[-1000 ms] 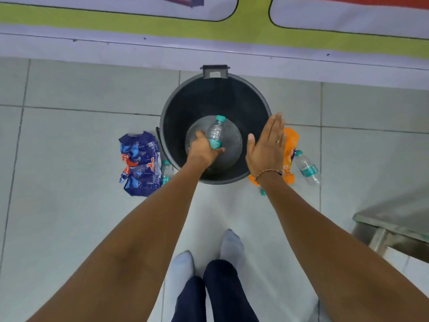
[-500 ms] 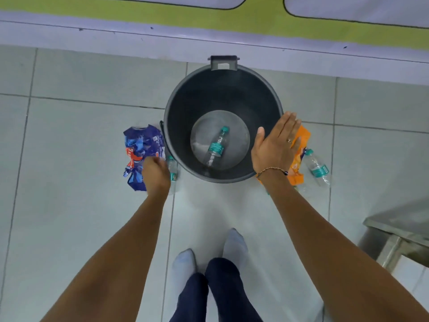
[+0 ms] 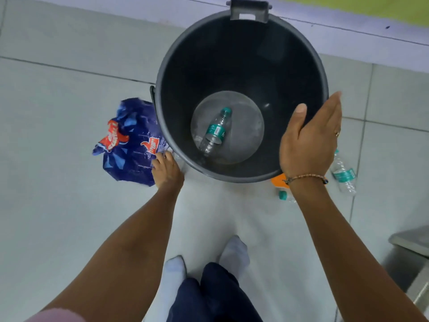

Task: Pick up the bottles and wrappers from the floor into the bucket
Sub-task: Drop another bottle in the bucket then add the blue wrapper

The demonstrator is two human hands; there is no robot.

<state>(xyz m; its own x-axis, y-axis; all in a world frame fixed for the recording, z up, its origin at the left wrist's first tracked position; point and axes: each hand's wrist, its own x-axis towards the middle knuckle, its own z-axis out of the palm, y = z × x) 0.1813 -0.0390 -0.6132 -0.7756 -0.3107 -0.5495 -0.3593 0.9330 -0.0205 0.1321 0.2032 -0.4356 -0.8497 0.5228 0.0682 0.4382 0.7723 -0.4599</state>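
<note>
A black bucket [image 3: 162, 112] stands on the tiled floor with one clear bottle [image 3: 214, 132], teal cap and label, lying on its bottom. A crumpled blue wrapper [image 3: 132, 145] lies on the floor at the bucket's left. My left hand [image 3: 167, 170] is down between that wrapper and the bucket, fingers curled at the wrapper's right edge; what is under them is hidden. My right hand [image 3: 311, 140] hovers flat and open over the bucket's right rim. Below it show an orange wrapper [image 3: 279, 181], a mostly hidden bottle's teal cap [image 3: 283, 195], and another bottle [image 3: 343, 175] further right.
The bucket stands close to the wall base [image 3: 348, 40] at the top. A metal stand [image 3: 411, 242] is at the lower right. My feet in white socks [image 3: 234, 252] stand just in front of the bucket.
My left hand let the bottle drop into the bucket, then moved left and down to the floor beside the blue wrapper. The view has come closer. My right hand stayed by the rim.
</note>
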